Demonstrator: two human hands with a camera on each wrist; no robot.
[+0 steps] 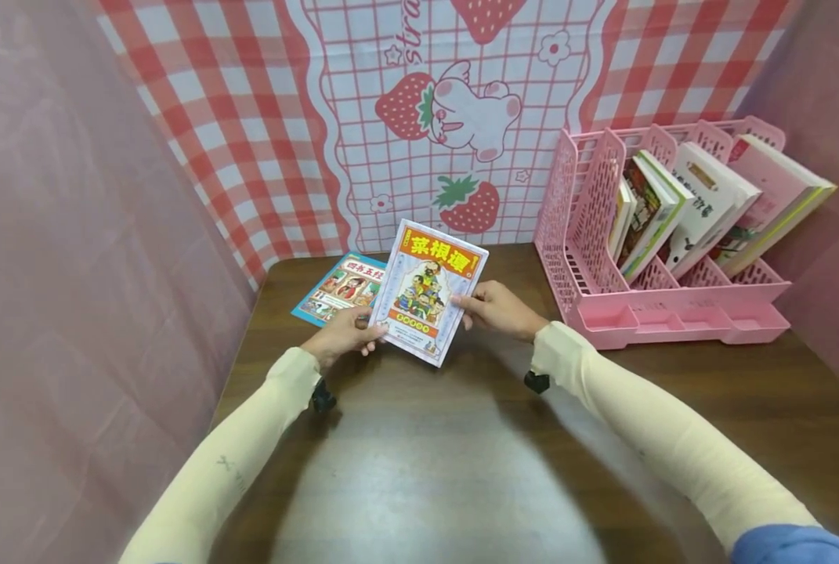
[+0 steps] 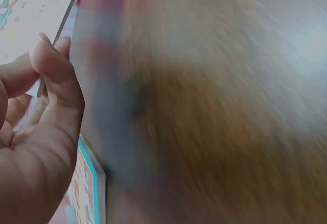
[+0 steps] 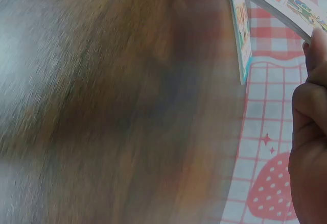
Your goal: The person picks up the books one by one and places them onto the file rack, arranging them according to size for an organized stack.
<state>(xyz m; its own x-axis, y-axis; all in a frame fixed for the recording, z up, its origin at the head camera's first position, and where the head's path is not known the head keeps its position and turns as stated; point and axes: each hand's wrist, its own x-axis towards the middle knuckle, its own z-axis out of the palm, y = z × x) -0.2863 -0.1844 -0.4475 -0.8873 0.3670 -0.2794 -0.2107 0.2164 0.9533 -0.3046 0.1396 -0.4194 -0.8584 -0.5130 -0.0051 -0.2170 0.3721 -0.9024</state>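
A pale lilac book [image 1: 429,294] with a yellow title on a red-orange band is held tilted above the table, its cover facing up. My left hand [image 1: 346,334] pinches its lower left corner, and the left wrist view shows the thumb and fingers of that hand [image 2: 46,91] at the edge. On the opposite side my right hand [image 1: 498,309] grips the right edge, thumb over the cover; the right wrist view catches this hand [image 3: 310,112] at its border. Behind the left hand lies a blue-bordered book [image 1: 334,291], partly covered by the lilac one.
To the right stands a pink desk organizer [image 1: 680,313] with several books [image 1: 708,204] leaning in its slots. A strawberry-patterned checked cloth [image 1: 363,102] hangs behind the wooden table [image 1: 419,470]. Pink curtains [image 1: 95,274] enclose both sides.
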